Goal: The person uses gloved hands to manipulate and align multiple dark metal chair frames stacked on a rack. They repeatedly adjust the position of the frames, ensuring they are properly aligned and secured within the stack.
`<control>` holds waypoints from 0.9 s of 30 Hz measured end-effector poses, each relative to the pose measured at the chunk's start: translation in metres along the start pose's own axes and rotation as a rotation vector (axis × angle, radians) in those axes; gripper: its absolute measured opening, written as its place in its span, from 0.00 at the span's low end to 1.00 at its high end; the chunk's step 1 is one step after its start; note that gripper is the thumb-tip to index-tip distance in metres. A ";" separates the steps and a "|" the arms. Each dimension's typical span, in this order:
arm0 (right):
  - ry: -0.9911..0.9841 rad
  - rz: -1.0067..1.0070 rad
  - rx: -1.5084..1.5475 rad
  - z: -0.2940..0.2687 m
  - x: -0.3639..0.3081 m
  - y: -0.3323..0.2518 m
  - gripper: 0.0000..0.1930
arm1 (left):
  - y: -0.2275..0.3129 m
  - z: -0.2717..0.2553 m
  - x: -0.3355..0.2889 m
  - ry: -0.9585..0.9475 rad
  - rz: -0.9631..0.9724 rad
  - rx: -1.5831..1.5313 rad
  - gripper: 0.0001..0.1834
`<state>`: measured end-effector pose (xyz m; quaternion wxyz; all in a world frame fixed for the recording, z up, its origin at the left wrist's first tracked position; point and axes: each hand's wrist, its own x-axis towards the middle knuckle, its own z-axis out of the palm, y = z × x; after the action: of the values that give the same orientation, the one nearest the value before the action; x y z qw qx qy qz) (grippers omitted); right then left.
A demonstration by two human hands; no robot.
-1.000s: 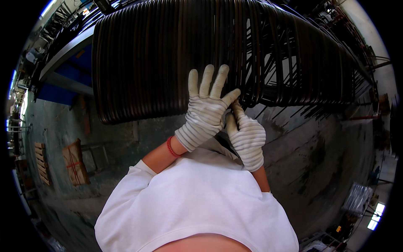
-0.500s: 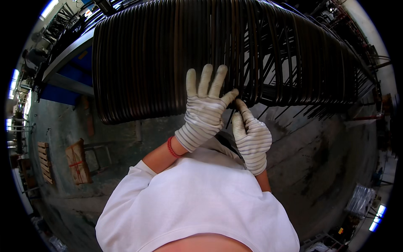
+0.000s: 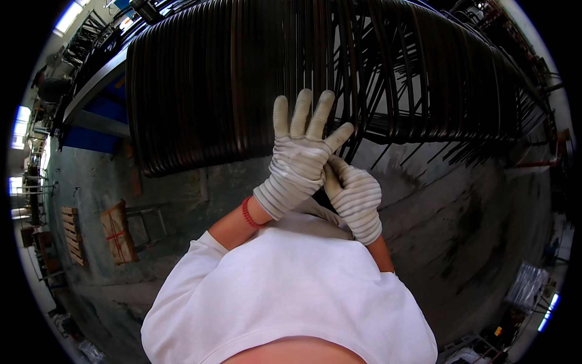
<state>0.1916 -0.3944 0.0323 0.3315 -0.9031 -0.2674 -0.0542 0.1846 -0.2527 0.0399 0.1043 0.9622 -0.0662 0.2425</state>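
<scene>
Both hands wear pale, ridged work gloves. My left hand (image 3: 300, 159) lies spread, back up, over the near rounded ends of a long row of dark bent metal tubes (image 3: 194, 97). Its thumb points right, against or just above the tubes where the row loosens. Close beside that palm, under the thumb, is my right hand (image 3: 356, 191). Its fingers are curled and drawn together, thumb and forefinger close to the left glove's edge. Whatever they may pinch is hidden. A red bead bracelet (image 3: 247, 212) circles my left wrist.
The right part of the row (image 3: 461, 91) stands looser, with tubes slanting and rod ends poking out below. At left are a blue-panelled metal frame (image 3: 91, 138), a strapped brown bundle (image 3: 118, 232) and a wooden pallet (image 3: 73, 236). A plastic-wrapped stack (image 3: 526, 285) sits at lower right.
My right hand has drawn back from the tube ends and moved left, toward my left palm, its forefinger now curled. My left hand stays spread, shifted slightly right, its thumb further out.
</scene>
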 end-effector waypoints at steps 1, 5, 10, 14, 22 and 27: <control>-0.006 0.019 0.020 -0.002 -0.002 0.000 0.13 | 0.001 0.004 0.000 -0.012 -0.008 0.009 0.27; 0.059 0.056 0.018 -0.010 -0.008 0.017 0.11 | 0.012 0.010 0.004 -0.047 -0.057 0.073 0.29; 0.052 0.164 0.033 -0.022 -0.002 0.026 0.17 | 0.017 0.016 0.003 -0.076 -0.093 0.205 0.28; -0.016 0.085 -0.036 -0.014 0.001 0.042 0.23 | 0.023 0.017 0.002 -0.113 -0.163 0.255 0.28; -0.025 -0.115 -0.051 -0.012 0.009 0.043 0.33 | 0.026 0.017 0.000 -0.086 -0.178 0.265 0.24; -0.035 -0.116 -0.112 -0.004 0.015 0.042 0.32 | 0.025 0.014 0.000 -0.076 -0.177 0.192 0.24</control>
<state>0.2263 -0.4169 0.0150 0.2719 -0.9041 -0.3215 -0.0726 0.1867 -0.2801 0.0326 0.0301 0.9784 0.0388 0.2010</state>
